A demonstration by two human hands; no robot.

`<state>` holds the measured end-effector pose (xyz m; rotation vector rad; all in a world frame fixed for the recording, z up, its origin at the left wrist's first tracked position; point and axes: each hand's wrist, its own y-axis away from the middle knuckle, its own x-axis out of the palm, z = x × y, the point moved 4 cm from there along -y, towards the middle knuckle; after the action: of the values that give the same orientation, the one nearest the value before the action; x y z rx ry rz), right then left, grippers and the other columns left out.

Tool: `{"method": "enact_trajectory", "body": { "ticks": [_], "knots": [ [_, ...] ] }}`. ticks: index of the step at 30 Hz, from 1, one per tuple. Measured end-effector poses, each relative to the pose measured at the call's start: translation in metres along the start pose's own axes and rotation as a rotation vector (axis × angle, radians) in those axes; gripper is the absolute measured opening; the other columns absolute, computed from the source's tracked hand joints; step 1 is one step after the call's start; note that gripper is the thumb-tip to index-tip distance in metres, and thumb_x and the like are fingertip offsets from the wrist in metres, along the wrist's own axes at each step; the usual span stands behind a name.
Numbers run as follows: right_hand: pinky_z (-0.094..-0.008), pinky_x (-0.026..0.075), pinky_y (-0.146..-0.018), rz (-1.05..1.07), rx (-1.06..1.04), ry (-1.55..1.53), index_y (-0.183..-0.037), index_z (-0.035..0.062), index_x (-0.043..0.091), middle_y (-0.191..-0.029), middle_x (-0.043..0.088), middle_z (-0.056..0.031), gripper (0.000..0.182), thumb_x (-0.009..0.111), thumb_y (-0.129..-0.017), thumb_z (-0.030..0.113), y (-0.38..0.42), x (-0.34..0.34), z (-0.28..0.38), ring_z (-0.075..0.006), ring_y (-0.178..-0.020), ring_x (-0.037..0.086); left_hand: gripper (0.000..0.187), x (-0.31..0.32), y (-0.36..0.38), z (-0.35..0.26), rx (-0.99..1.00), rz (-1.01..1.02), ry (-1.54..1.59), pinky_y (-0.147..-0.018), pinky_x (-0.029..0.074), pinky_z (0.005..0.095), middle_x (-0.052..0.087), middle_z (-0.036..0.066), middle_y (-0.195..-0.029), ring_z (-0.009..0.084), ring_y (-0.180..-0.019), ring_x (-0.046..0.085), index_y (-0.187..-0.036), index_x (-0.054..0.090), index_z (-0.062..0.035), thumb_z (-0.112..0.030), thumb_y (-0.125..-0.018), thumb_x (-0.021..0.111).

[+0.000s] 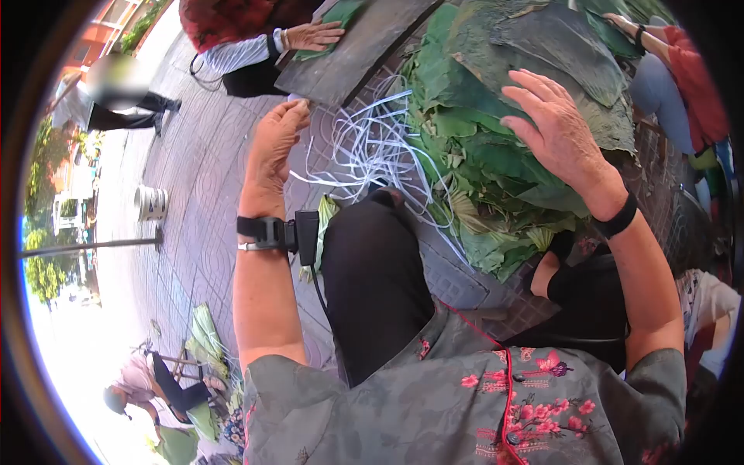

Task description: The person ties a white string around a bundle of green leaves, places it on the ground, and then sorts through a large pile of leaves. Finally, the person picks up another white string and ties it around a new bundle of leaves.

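- On patterned outdoor paving (198,155), we see a thick heap of large leaves (480,147), broad and green, with wrinkled folds and ragged, overlapping edges.
- Our right hand (552,132) is released, empty and palm down, fingers spread over the heap; whether it touches the leaves we cannot tell.
- Our left hand (279,143) is clenched, fingertips drawn together near the board's lower end; we cannot tell whether anything is pinched there.
- Between our hands, thin, glossy white strips (364,147) lie in a loose, looping tangle beside the heap.
- Above them, a flat grey board (345,66) has straight edges; a co-worker's hand (312,36) rests on a green leaf (329,27) there.
- To our left, open paving stretches towards a round white bucket (151,204).
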<state>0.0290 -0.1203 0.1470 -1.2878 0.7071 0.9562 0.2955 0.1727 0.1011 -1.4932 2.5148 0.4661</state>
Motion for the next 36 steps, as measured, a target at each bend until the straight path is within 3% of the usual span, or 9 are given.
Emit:
{"method": "enact_trajectory", "body": {
  "ticks": [3,5,6,10,13,22,26,29,36],
  "knots": [
    [-0.0436,0.04,-0.106,0.108,-0.045,-0.08,-0.111,-0.0015,0.062,-0.13,0.056,-0.0176,0.031,0.068,-0.085,0.015,0.003,0.009,0.019,-0.0347,-0.124,0.05,0.04,-0.059,-0.004,0.144,-0.081,-0.166,-0.196,-0.076,0.043,0.028,0.067,0.005,-0.099,0.0143,-0.09,0.061,-0.114,0.066,-0.0005,-0.032,-0.089,0.066],
    [-0.0438,0.041,-0.104,0.159,-0.075,-0.097,-0.108,-0.0016,0.063,-0.128,0.057,-0.0174,0.028,0.069,-0.085,0.013,0.005,0.016,0.026,-0.035,-0.124,0.051,0.051,-0.083,0.013,0.247,-0.301,-0.204,-0.42,-0.088,0.05,0.0373,0.068,0.022,-0.109,0.0294,-0.104,0.065,-0.115,0.064,0.005,-0.033,-0.081,0.069],
    [-0.0437,0.041,-0.104,0.195,-0.077,-0.12,-0.107,-0.0017,0.064,-0.127,0.058,-0.0173,0.027,0.069,-0.084,0.013,0.006,0.019,0.03,-0.0351,-0.124,0.051,0.054,-0.091,0.03,0.312,-0.272,-0.396,-0.609,-0.093,0.049,0.0423,0.066,0.027,-0.112,0.0378,-0.107,0.064,-0.116,0.063,0.0048,-0.035,-0.078,0.068],
    [-0.0431,0.046,-0.097,0.27,-0.063,-0.237,-0.103,-0.0016,0.065,-0.116,0.063,-0.0163,0.023,0.068,-0.083,0.009,0.005,0.03,0.046,-0.035,-0.112,0.058,0.06,-0.061,0.111,0.396,-0.609,-0.366,-0.711,-0.095,0.048,0.0483,0.064,0.029,-0.114,0.0446,-0.11,0.06,-0.117,0.055,0.0041,-0.034,-0.075,0.073],
    [-0.0416,0.05,-0.087,0.319,-0.051,-0.313,-0.101,-0.0006,0.065,-0.105,0.067,-0.0151,0.02,0.068,-0.083,0.008,0.002,0.038,0.058,-0.0339,-0.098,0.064,0.07,-0.042,0.13,0.402,-0.766,-0.282,-0.792,-0.099,0.046,0.0495,0.057,0.026,-0.125,0.0455,-0.117,0.054,-0.126,0.046,0.0005,-0.031,-0.072,0.077],
    [-0.0403,0.053,-0.08,0.494,-0.023,-0.399,-0.1,0.0023,0.067,-0.097,0.069,-0.0124,0.021,0.071,-0.081,0.011,0.01,0.077,0.069,-0.0313,-0.089,0.066,0.087,-0.048,0.085,0.428,-0.618,-0.173,-0.97,-0.105,0.041,0.0481,0.047,0.018,-0.139,0.0352,-0.131,0.045,-0.138,0.034,-0.0063,-0.03,-0.07,0.083],
    [-0.0408,0.053,-0.078,0.553,-0.029,-0.402,-0.101,0.0031,0.065,-0.095,0.068,-0.0115,0.024,0.072,-0.08,0.012,0.011,0.089,0.072,-0.031,-0.088,0.066,0.079,-0.044,0.076,0.442,-0.735,-0.238,-0.992,-0.099,0.043,0.0476,0.055,0.016,-0.126,0.0351,-0.122,0.053,-0.13,0.041,-0.0086,-0.03,-0.067,0.083],
    [-0.0409,0.053,-0.077,0.564,-0.046,-0.409,-0.101,0.0036,0.063,-0.094,0.068,-0.011,0.024,0.071,-0.08,0.012,0.014,0.094,0.072,-0.0307,-0.086,0.066,0.075,-0.035,0.08,0.441,-0.801,-0.117,-1.032,-0.102,0.041,0.0503,0.052,0.018,-0.128,0.0372,-0.125,0.049,-0.13,0.046,-0.0092,-0.032,-0.068,0.082],
    [-0.0422,0.05,-0.072,0.569,-0.078,-0.394,-0.094,0.0045,0.06,-0.083,0.063,-0.0096,0.018,0.068,-0.081,0.015,0.015,0.089,0.079,-0.0315,-0.08,0.063,0.049,-0.028,0.103,0.425,-0.637,-0.234,-0.938,-0.094,0.047,0.049,0.06,0.02,-0.115,0.0384,-0.111,0.058,-0.116,0.057,-0.0048,-0.026,-0.073,0.07]
  ]
}}
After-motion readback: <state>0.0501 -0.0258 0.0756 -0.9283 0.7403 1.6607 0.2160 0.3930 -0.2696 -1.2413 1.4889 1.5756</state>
